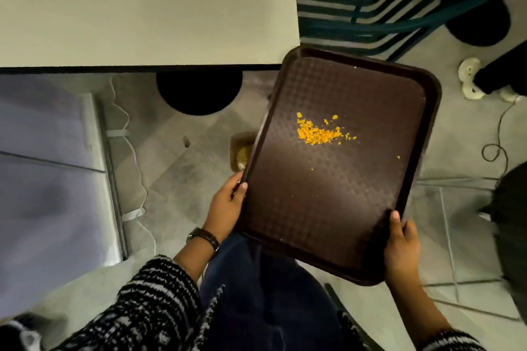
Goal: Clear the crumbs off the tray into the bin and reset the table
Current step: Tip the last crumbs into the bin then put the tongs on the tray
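Note:
A dark brown tray (328, 208) is held in the air to the right of the white table (142, 8), off its surface and above the floor. A small heap of orange crumbs (319, 132) lies near the tray's middle, with a few stray bits further right. My left hand (226, 205) grips the tray's left edge, thumb on top of the rim. My right hand (402, 248) grips the near right corner, thumb over the rim. No bin can be made out for certain.
A black round table base (199, 92) stands under the table edge. Stacked chairs with teal frames (385, 3) are at the upper right. Cables (496, 148) trail over the grey floor at the right. A brownish object (241, 151) sits on the floor beside the tray's left edge.

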{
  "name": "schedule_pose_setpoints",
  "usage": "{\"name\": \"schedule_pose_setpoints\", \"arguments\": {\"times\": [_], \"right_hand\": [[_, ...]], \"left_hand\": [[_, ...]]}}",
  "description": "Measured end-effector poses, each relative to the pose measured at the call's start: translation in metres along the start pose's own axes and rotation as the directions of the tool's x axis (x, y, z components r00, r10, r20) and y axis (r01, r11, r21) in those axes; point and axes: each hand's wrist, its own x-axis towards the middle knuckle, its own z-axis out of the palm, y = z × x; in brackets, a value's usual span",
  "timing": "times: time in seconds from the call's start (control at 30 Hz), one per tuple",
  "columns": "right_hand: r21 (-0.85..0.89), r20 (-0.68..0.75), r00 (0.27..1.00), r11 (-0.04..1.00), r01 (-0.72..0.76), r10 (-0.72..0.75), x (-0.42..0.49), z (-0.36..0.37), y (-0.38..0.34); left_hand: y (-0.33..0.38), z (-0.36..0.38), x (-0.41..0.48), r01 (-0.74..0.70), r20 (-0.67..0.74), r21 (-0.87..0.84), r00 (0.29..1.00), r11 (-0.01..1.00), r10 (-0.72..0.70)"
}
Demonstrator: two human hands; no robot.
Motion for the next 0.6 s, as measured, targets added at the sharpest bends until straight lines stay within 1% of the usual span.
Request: {"name": "schedule_pose_setpoints", "arguments": {"times": [0.1,0.2,0.3,0.47,0.53,0.6], "right_hand": [[-0.011,-0.052,0.998,0.999,-0.045,0.044,-0.005,-0.006,0.027],[-0.049,-0.080,0.991,0.993,-0.112,0.108,-0.007,0.004,0.052],[-0.088,-0.024,0.987,0.983,-0.161,0.159,-0.008,0.029,0.070],[-0.136,0.072,0.962,0.958,-0.252,0.263,0.003,0.088,0.088],[-0.158,0.102,0.949,0.947,-0.279,0.297,0.011,0.111,0.096],[-0.191,0.145,0.938,0.939,-0.286,0.315,0.020,0.132,0.099]], "left_hand": [[-0.030,0.012,-0.001,0.029,0.131,0.070,0.991,0.997,-0.038],[-0.066,0.016,0.001,0.117,0.176,0.125,0.975,0.985,-0.138],[-0.102,0.013,0.006,0.228,0.151,0.173,0.955,0.958,-0.254],[-0.148,0.003,0.029,0.307,0.046,0.274,0.942,0.911,-0.331],[-0.163,-0.002,0.043,0.366,0.010,0.269,0.924,0.891,-0.383],[-0.180,-0.006,0.058,0.426,-0.024,0.225,0.901,0.876,-0.432]]}}
